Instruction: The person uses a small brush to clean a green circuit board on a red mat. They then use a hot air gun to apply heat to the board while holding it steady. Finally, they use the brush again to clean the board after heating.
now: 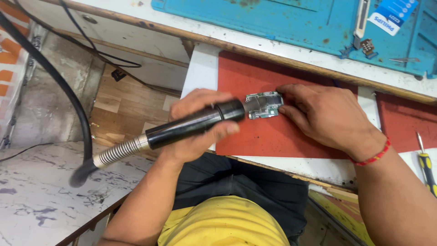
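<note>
My left hand was closed around a black hot-air tool. Its tip pointed at a small circuit board. A silver spring and a thick black hose came off the back of the tool. My right hand lay flat, fingers pressing on the board's edge, holding nothing. The board sat on a red mat on the white bench. Farther away lay a blue mat. A yellow screwdriver lay off to the right, well apart.
</note>
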